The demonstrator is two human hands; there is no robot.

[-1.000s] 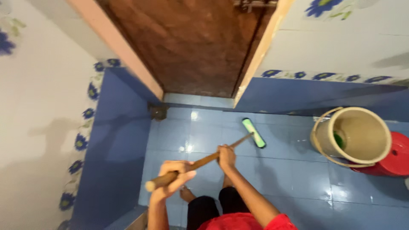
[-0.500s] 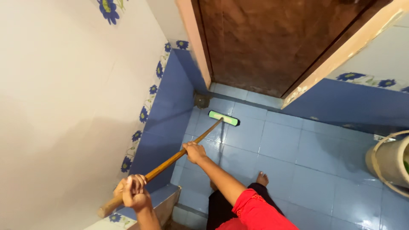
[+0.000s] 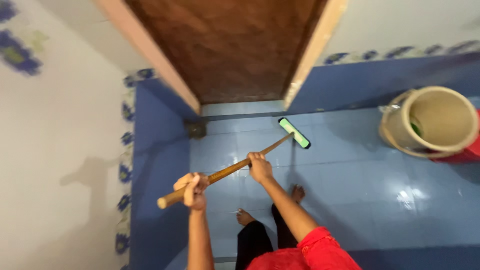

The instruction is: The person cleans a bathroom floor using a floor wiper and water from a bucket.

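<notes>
I hold a floor wiper with a long wooden handle (image 3: 225, 174) in both hands. My left hand (image 3: 192, 189) grips the handle near its upper end, at the lower left. My right hand (image 3: 260, 167) grips it further down, around the middle. The green wiper head (image 3: 294, 133) rests on the wet blue tiled floor (image 3: 350, 175), close to the threshold of a brown wooden door (image 3: 225, 45). My two bare feet (image 3: 270, 205) stand on the tiles below my hands.
A beige bucket (image 3: 432, 122) with something green inside stands at the right, with a red tub (image 3: 467, 152) behind it. A floor drain (image 3: 195, 130) sits in the left corner by the door. White walls with blue flower tiles and blue skirting enclose the floor.
The wiper head has moved right, from the left corner by the wall toward the door's right side. My view has swung right, so the bucket is in sight again.
</notes>
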